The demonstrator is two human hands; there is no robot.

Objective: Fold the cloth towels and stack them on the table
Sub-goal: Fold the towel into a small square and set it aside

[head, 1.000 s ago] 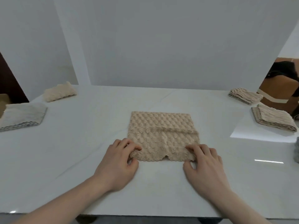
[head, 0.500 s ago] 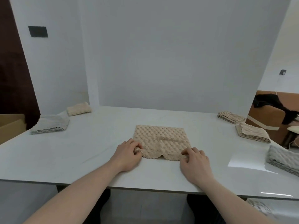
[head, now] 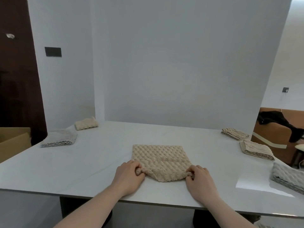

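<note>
- White bench (head: 92, 162), glossy top.
- Centre, near front edge: beige towel (head: 160, 159), partly folded.
- Far left: folded beige towel (head: 86, 123); folded grey towel (head: 60, 138).
- Right side: two folded beige towels (head: 234, 134) (head: 256, 149); grey towel stack (head: 288, 177) at the edge.

hands (head: 130, 176): bare | forearms: bare, no sleeves | jewellery: none

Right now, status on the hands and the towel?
Left hand and right hand each pinch a near corner of the beige towel. Towel partly folded, flat on table. Nothing blocking.
</note>
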